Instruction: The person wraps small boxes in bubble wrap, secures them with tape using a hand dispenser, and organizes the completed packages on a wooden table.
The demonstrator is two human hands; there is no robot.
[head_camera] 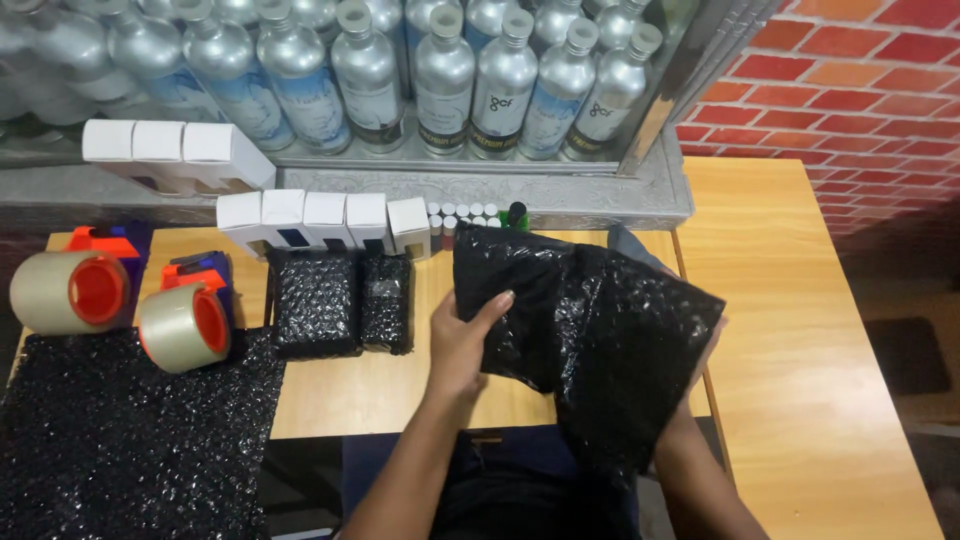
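1. Far left of the hands, two tape dispensers (pixel 120 305) stand beside a flat black bubble wrap pile (pixel 120 440).
2. Just left of the left hand (pixel 462 345), two wrapped black parcels (pixel 340 300) lie on the wooden table (pixel 380 385).
3. That hand pinches the black bubble wrap sheet (pixel 600 340), thumb on top.
4. The right hand (pixel 708 350) is under the sheet, mostly hidden; its grip I cannot tell.

Bare wooden tabletop (pixel 800 330) is lying open at three o'clock of the black bubble-wrap sheet (pixel 600 330). At nine o'clock two wrapped black parcels (pixel 340 300) and two tape dispensers (pixel 130 305) are crowding the way. At twelve o'clock white boxes (pixel 325 218) and small vials (pixel 465 213) are blocking reach. A bubble-wrap stack (pixel 120 440) is filling eight o'clock.
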